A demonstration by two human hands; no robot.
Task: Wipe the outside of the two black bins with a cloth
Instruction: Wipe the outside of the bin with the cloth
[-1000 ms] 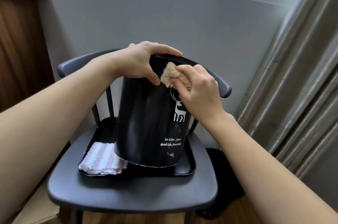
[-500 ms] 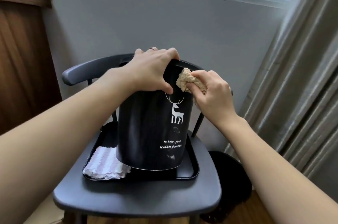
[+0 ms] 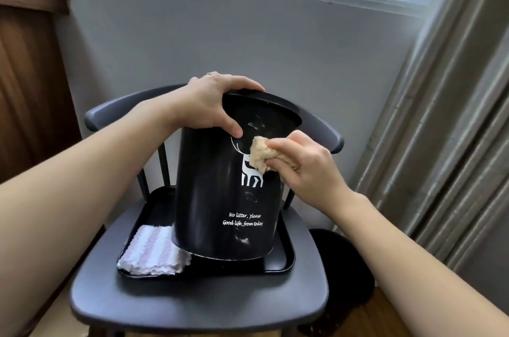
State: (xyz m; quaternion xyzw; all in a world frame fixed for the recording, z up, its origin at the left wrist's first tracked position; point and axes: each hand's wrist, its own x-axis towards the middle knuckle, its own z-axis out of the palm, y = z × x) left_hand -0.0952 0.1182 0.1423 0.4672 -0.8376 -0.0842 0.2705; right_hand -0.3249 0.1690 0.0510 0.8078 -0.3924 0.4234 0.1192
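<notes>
While your left hand [image 3: 209, 105] curls over the rim of the round black plastic bin [image 3: 217, 199], thumb pressed on its outer wall and fingers hooked across the top edge, your right hand [image 3: 305, 168] pinches a bunched tan fleecy cloth [image 3: 260, 156] between thumb and fingers and holds it against the bin's side, over the white deer print just below your left thumb. The bin is tilted, its mouth leaning away from you and to your right, its base lifted on the near side; its far edge sits in the shallow black rectangular tray [image 3: 286, 259] under both hands. White lettering runs across the wall below your right hand. A folded white and pink striped cloth [image 3: 154, 252] lies in the tray's corner below your left forearm, touching or nearly touching the bin's base; you cannot tell which. The tray rests on the seat of a dark grey wooden chair [image 3: 198, 301], whose curved backrest passes behind both hands. On the floor below your right forearm, beside the chair, stands a second black round bin [image 3: 344, 276], only partly seen. Grey curtains [image 3: 454, 143] hang past your right hand, and a brown wooden panel [image 3: 30, 88] stands beyond your left arm.
</notes>
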